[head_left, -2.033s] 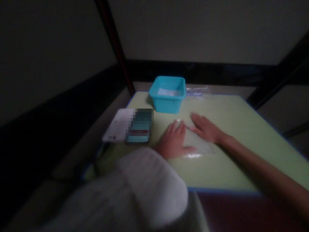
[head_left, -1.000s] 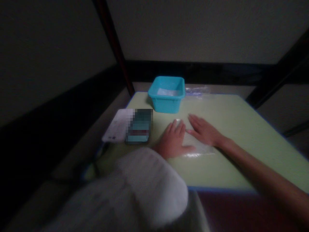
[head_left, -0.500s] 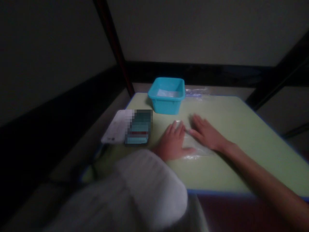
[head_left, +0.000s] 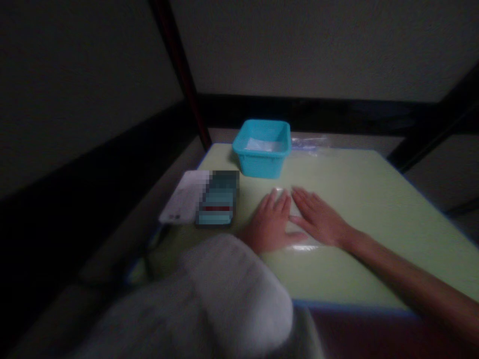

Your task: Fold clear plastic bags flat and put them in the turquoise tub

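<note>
My left hand (head_left: 271,224) lies flat, fingers spread, on a clear plastic sheet or bag (head_left: 305,247) on the table. Close beside it, my right hand (head_left: 318,217) also rests flat on the plastic, its fingers stretched out and angled toward the left hand. Both hands are open and grip nothing. Most of the plastic is hidden under them; a shiny strip shows along its near edge. The scene is dim and slightly blurred.
A turquoise basket (head_left: 262,164) holding something white stands at the back of the pale green table (head_left: 359,199). More clear plastic (head_left: 310,143) lies behind it. At the left are a white flat item (head_left: 181,197) and a pixelated phone-like object (head_left: 217,199).
My right hand has come down and closer to my left hand, now lying flat over the plastic and covering more of it. My left hand stays in place.
</note>
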Demonstrator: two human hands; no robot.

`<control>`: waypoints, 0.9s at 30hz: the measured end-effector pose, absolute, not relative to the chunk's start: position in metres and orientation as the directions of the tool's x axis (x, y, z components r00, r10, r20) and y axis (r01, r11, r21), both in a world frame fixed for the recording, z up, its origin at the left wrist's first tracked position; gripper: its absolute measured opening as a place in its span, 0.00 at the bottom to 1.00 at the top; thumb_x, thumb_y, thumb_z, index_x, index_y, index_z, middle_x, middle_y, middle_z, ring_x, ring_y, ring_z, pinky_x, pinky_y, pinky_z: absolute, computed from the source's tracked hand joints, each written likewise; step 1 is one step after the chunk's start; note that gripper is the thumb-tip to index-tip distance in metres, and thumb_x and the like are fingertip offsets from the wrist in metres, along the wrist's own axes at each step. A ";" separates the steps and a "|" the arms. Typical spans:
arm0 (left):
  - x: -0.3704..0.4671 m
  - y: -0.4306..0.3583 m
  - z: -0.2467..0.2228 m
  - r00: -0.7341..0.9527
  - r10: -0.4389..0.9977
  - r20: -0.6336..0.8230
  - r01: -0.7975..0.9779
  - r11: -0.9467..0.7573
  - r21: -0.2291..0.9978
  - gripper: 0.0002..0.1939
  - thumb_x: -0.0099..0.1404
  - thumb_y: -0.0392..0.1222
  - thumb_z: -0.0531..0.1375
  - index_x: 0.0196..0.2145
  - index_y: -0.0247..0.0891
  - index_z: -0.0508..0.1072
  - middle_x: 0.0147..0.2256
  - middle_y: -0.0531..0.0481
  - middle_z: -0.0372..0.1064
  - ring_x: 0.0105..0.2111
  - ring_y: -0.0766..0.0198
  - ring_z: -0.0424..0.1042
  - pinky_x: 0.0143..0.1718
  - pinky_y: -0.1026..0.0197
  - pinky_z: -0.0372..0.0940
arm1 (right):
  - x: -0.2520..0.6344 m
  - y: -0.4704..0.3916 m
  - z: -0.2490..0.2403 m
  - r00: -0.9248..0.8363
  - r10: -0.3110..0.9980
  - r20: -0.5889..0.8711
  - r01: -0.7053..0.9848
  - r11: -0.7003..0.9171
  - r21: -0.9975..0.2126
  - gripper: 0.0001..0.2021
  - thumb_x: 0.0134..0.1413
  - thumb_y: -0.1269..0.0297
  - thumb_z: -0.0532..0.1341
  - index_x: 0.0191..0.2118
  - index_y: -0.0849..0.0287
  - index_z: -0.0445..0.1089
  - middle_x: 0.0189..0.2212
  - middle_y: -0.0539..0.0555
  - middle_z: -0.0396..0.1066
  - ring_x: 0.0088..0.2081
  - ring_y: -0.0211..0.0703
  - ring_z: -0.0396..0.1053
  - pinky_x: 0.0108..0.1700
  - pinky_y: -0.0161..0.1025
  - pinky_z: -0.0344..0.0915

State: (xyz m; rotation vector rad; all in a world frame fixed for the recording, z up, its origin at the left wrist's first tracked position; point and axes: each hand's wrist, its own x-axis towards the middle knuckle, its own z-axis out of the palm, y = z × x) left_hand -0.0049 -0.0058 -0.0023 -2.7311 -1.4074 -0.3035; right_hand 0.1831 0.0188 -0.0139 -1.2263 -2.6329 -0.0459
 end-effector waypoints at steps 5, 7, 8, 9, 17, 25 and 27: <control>-0.005 -0.006 -0.005 0.564 0.800 0.206 0.812 -0.583 0.039 0.49 0.59 0.71 0.45 0.62 0.23 0.51 0.64 0.33 0.42 0.64 0.42 0.40 0.62 0.47 0.40 | 0.196 0.019 -0.015 -0.604 0.767 0.217 0.775 0.628 -0.062 0.37 0.61 0.42 0.41 0.66 0.65 0.43 0.64 0.64 0.45 0.65 0.52 0.43 0.63 0.52 0.46; -0.006 -0.005 -0.005 0.566 0.799 0.202 0.810 -0.585 0.039 0.49 0.59 0.71 0.46 0.61 0.23 0.51 0.64 0.33 0.41 0.64 0.42 0.40 0.62 0.47 0.39 | 0.198 0.019 -0.014 -0.601 0.773 0.205 0.780 0.623 -0.059 0.38 0.61 0.42 0.41 0.66 0.67 0.45 0.64 0.65 0.45 0.65 0.52 0.43 0.63 0.51 0.46; -0.006 -0.005 -0.004 0.567 0.801 0.194 0.811 -0.584 0.040 0.49 0.59 0.71 0.46 0.61 0.23 0.51 0.64 0.33 0.41 0.64 0.42 0.40 0.62 0.47 0.39 | 0.198 0.019 -0.014 -0.601 0.774 0.202 0.781 0.622 -0.060 0.38 0.61 0.41 0.41 0.65 0.67 0.45 0.64 0.66 0.45 0.65 0.52 0.43 0.63 0.51 0.46; -0.006 -0.005 -0.003 0.567 0.803 0.183 0.812 -0.583 0.041 0.49 0.59 0.71 0.46 0.61 0.23 0.51 0.64 0.33 0.41 0.64 0.42 0.40 0.62 0.47 0.40 | 0.198 0.019 -0.013 -0.599 0.775 0.201 0.782 0.621 -0.061 0.38 0.61 0.41 0.41 0.65 0.67 0.46 0.64 0.65 0.45 0.65 0.52 0.43 0.63 0.51 0.46; -0.011 -0.004 0.000 0.582 0.794 0.175 0.801 -0.597 0.044 0.49 0.59 0.71 0.47 0.61 0.24 0.52 0.64 0.33 0.42 0.64 0.43 0.41 0.62 0.49 0.39 | 0.193 0.019 -0.011 -0.589 0.787 0.183 0.794 0.606 -0.051 0.39 0.60 0.40 0.39 0.65 0.68 0.47 0.64 0.66 0.46 0.65 0.52 0.43 0.63 0.51 0.45; -0.022 0.001 -0.006 0.621 0.762 0.183 0.769 -0.637 0.043 0.49 0.58 0.70 0.51 0.61 0.24 0.51 0.64 0.33 0.42 0.64 0.44 0.40 0.63 0.50 0.40 | 0.192 0.017 -0.009 -0.585 0.792 0.177 0.798 0.600 -0.047 0.40 0.60 0.40 0.37 0.64 0.71 0.48 0.64 0.66 0.46 0.65 0.52 0.43 0.63 0.51 0.45; -0.024 0.001 -0.004 0.621 0.766 0.168 0.770 -0.636 0.053 0.49 0.58 0.69 0.51 0.62 0.23 0.51 0.64 0.33 0.42 0.64 0.44 0.40 0.63 0.50 0.39 | 0.192 0.017 -0.008 -0.582 0.794 0.174 0.801 0.597 -0.047 0.40 0.60 0.40 0.37 0.64 0.71 0.48 0.64 0.66 0.45 0.65 0.52 0.43 0.63 0.51 0.45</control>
